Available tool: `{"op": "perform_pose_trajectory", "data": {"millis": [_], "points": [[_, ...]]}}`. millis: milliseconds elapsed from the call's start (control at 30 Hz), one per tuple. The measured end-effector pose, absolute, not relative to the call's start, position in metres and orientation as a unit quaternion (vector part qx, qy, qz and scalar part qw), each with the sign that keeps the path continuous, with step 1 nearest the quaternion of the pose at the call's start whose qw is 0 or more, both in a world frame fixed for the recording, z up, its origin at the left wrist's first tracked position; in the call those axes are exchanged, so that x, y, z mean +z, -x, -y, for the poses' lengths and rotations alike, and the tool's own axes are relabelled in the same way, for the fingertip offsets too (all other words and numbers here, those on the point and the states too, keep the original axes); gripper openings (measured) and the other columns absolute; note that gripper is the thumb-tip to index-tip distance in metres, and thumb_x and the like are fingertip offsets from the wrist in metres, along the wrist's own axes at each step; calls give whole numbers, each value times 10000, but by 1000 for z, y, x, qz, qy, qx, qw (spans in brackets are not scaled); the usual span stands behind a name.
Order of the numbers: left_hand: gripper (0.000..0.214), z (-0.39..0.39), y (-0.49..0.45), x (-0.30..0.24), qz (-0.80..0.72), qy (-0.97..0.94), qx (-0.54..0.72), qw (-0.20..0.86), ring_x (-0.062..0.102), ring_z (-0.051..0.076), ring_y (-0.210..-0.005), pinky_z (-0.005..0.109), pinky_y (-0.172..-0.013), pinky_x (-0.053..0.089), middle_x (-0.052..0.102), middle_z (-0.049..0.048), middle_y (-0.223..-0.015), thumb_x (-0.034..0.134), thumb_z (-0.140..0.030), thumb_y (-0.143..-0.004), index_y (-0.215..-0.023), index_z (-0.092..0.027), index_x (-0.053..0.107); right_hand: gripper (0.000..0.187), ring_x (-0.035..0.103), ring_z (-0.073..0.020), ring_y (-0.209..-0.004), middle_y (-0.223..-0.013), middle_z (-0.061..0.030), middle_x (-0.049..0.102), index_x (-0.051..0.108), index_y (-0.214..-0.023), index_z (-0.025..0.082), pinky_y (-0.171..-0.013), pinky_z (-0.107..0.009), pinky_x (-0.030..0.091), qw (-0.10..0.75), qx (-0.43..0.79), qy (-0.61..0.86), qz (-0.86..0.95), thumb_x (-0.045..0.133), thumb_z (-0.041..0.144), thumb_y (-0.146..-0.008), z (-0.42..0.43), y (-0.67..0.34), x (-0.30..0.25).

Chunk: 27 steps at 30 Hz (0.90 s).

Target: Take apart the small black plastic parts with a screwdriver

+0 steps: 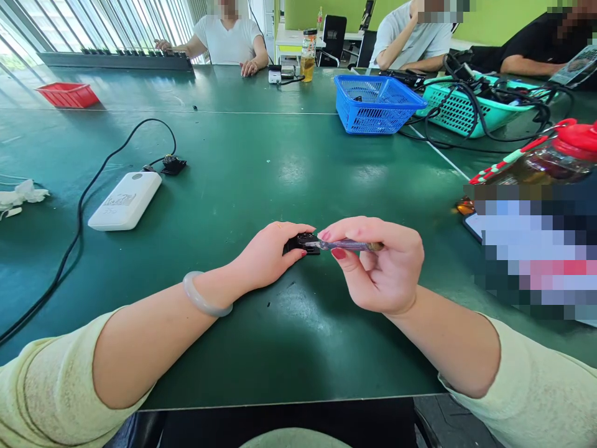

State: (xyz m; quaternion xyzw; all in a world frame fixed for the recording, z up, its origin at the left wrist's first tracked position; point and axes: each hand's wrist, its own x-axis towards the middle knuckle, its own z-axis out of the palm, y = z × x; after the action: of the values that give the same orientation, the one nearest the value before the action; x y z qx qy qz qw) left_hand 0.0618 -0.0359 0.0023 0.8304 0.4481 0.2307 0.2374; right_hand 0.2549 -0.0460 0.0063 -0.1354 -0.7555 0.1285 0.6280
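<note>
Head view: dark green table (224, 155), its near edge just below the forearms.
Teal basket (448, 111): far right, heaped with black cables (476, 99).
Blue basket (373, 118): just left of it.
Right hand (385, 264): thumb and forefinger pinched on the screwdriver, other fingers curled.
Left hand (268, 255): thumb and forefinger slightly parted, gripping the black part.
White block (125, 199): left of the hands.
Screwdriver (352, 245): nearly level, tip over the black part; contact unclear.
Black part (313, 251): between the hands, near the tabletop.
</note>
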Motion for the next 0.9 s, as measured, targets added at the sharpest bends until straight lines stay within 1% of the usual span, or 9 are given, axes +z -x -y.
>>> {"op": "perform_pose_trajectory", "data": {"millis": [167,300,433,500,600,667,900], "points": [[288,36,-62,2,-450,-831,232,229,665,245,-1123,436,-1036,513,748,45,-1162,630,-213,-934,-1218,-216,674,462,746,-182,-856,-968,-22,747,611,-1170,251,-696,-315,668,619,135,132,762,578,-40,-814,44,-255,5],[292,37,-62,3,-440,-833,238,239,674,236,-1093,421,-1015,521,753,36,-1156,624,-188,-927,-1210,-223,683,461,745,-181,-854,-954,-22,744,595,-1167,249,-717,-335,674,592,132,116,786,570,-47,-813,43,-257,10],[332,37,-62,3,-437,-830,240,248,669,236,-1121,423,-1025,514,740,36,-1226,609,-170,-922,-1241,-233,678,448,745,-172,-808,-894,-13,739,584,-1138,241,-714,-342,674,556,107,92,819,556,-61,-807,44,-257,17],[334,37,-62,3,-444,-828,238,246,665,242,-1137,427,-1031,513,739,40,-1229,618,-186,-923,-1250,-230,674,446,743,-171,-801,-893,-13,738,581,-1137,243,-705,-337,669,565,103,94,813,566,-56,-805,45,-258,17],[321,36,-61,1,-448,-828,233,241,661,249,-1147,434,-1040,511,740,47,-1216,629,-209,-926,-1244,-219,673,452,736,-167,-801,-922,-15,735,572,-1157,260,-636,-304,644,600,128,137,778,577,-33,-813,46,-258,14],[326,36,-60,0,-449,-829,233,239,657,251,-1155,439,-1048,508,739,52,-1218,630,-208,-926,-1250,-214,671,445,730,-166,-787,-918,-8,730,572,-1159,275,-615,-304,632,612,144,161,760,575,-18,-824,47,-257,12],[340,36,-61,0,-447,-831,233,237,665,247,-1140,446,-1043,515,742,48,-1212,624,-221,-933,-1270,-224,666,458,715,-166,-773,-898,-6,718,573,-1172,273,-595,-297,619,609,131,130,771,549,-24,-824,47,-257,11]]}}
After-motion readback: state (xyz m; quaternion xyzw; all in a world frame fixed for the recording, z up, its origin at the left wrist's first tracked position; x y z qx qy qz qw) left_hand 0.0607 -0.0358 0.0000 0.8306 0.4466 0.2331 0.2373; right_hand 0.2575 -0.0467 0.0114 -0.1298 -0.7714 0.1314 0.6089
